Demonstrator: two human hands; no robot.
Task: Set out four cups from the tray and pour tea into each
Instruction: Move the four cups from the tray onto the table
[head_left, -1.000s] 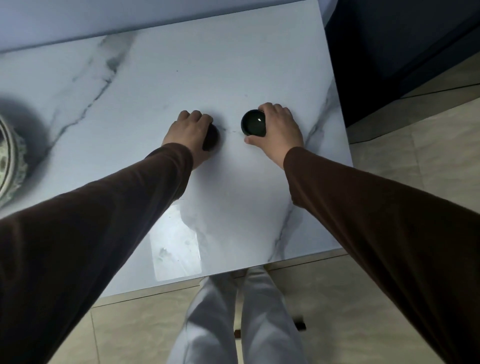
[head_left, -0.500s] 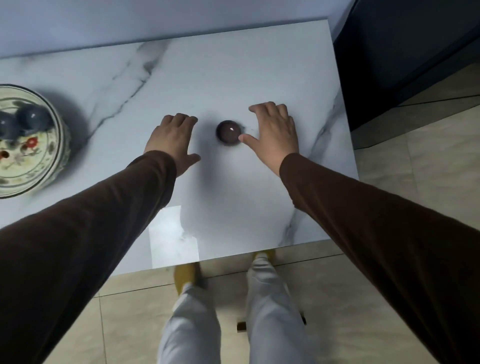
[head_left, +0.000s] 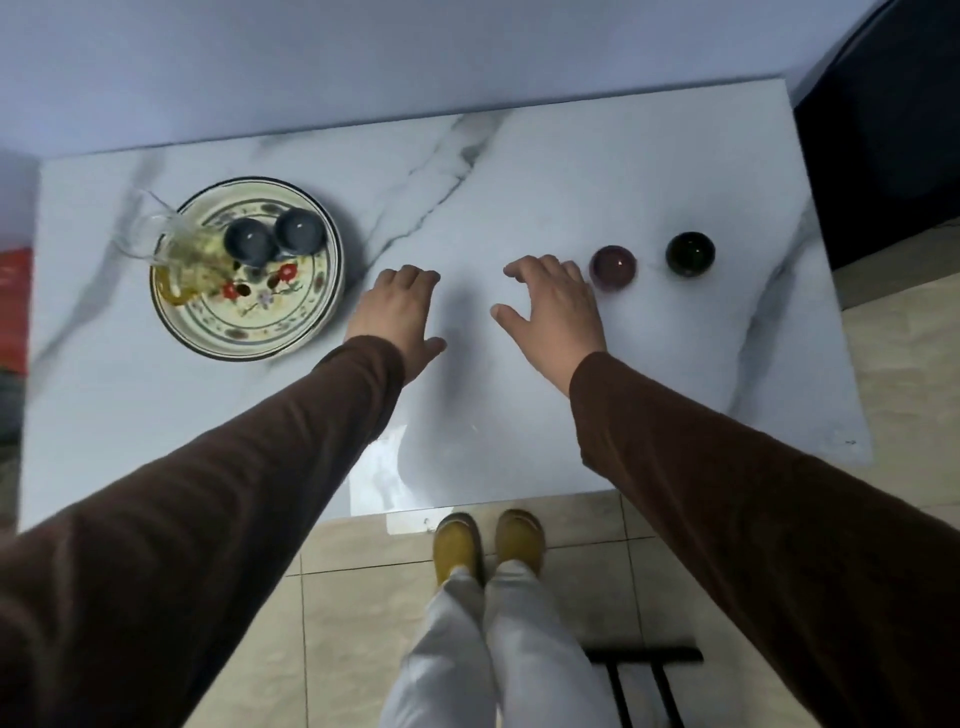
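Gleaming dark cups beside flowered tray

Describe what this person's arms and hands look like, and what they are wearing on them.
Both arms are covered by long, close-fitting dark brown sleeves of plain fabric, with no pattern or logo visible, ending at the wrists. The left hand and right hand are bare: no gloves, rings, watch or bracelets show.
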